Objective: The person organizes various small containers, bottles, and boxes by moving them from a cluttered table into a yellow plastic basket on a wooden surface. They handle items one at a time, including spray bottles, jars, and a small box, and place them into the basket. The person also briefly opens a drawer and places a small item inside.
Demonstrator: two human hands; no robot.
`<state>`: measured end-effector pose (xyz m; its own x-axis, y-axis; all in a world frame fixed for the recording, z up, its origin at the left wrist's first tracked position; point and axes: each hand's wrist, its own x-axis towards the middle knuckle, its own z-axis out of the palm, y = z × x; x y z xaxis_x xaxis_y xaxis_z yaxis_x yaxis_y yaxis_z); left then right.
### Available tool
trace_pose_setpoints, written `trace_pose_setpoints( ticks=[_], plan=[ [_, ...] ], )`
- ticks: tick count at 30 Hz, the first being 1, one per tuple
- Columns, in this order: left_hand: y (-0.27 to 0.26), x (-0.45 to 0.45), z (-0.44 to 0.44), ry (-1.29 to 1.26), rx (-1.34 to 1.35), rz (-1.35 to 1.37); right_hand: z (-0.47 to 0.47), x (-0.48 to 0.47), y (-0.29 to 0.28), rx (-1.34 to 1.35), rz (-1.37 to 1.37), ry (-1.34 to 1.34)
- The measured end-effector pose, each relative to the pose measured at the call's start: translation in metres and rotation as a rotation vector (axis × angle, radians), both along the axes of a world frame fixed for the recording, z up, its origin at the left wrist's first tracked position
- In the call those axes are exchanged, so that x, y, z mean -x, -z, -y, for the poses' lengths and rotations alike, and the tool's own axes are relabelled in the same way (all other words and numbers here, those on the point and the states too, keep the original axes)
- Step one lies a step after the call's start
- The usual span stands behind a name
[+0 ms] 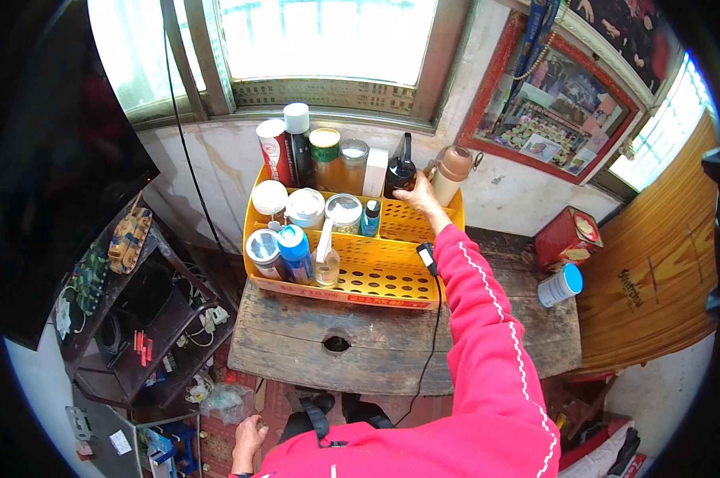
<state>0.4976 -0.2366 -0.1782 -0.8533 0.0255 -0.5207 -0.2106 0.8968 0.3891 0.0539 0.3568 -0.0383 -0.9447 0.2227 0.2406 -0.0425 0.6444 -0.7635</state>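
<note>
My right hand (pixel 418 196) reaches into the back row of a yellow plastic tiered rack (pixel 389 263), its fingers against a dark pump bottle (pixel 401 172); whether they close on it I cannot tell. A beige flask with a brown cap (pixel 449 173) stands just right of that hand. Left of the bottle are a white box (pixel 375 172), a clear lidded jar (pixel 354 164) and a green-lidded jar (pixel 325 156). Lower tiers hold white-lidded jars, a blue bottle (pixel 296 254) and a clear spray bottle (pixel 326 266). My left hand (pixel 251 435) hangs low at the left, its fingers curled, seemingly empty.
The rack stands on a worn wooden table (pixel 288 334) with a hole. A black cable (pixel 430 352) crosses the table's front edge. At the right are a red tin (pixel 566 239) and a blue-lidded can (pixel 560 285). A dark shelf (pixel 174 346) stands at the left.
</note>
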Motion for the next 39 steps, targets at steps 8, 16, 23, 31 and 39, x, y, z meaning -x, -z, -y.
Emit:
trace_pose_setpoints(
  ticks=[8,16,23,31,39],
  plan=[
    [-0.007,0.02,0.006,0.044,0.002,-0.034,0.002,0.0,0.018,-0.088,0.112,0.063],
    [-0.01,0.026,0.016,0.049,0.003,0.007,0.025,-0.008,-0.001,-0.128,0.032,0.268],
    [-0.005,0.031,0.027,0.06,0.006,-0.067,0.046,-0.002,-0.016,-0.141,-0.197,0.384],
    [-0.003,0.03,0.023,0.072,-0.018,-0.039,0.017,-0.008,-0.028,-0.204,-0.031,0.083],
    [-0.008,0.032,0.026,0.083,-0.017,-0.058,0.027,-0.008,-0.012,-0.224,-0.001,0.234]
  ],
)
